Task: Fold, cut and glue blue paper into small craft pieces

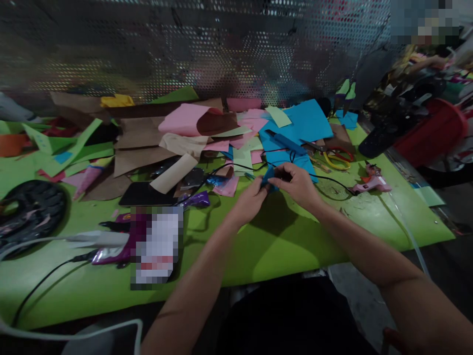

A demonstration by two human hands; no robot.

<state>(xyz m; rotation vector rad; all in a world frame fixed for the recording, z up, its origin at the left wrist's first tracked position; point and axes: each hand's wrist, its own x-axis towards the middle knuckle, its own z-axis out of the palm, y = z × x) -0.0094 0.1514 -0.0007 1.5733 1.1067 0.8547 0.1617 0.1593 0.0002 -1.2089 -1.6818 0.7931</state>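
A small folded piece of blue paper (269,177) is pinched between both hands above the green table. My left hand (254,197) grips its left and lower side with closed fingers. On the right side, my right hand (296,183) closes thumb and fingertips on the same piece. Just behind the hands lie larger blue sheets (314,123) and a blue-handled tool (290,143), perhaps a cutter. Scissors with yellow and red handles (336,159) rest to the right of them. A pink glue gun (372,185) sits farther right.
Paper scraps, brown cardboard (138,138) and a pink sheet (185,118) crowd the back against a perforated metal panel (221,54). A phone (144,194), a black round tray (33,212) and a power strip with cables (111,246) lie left. A black cable runs behind my hands.
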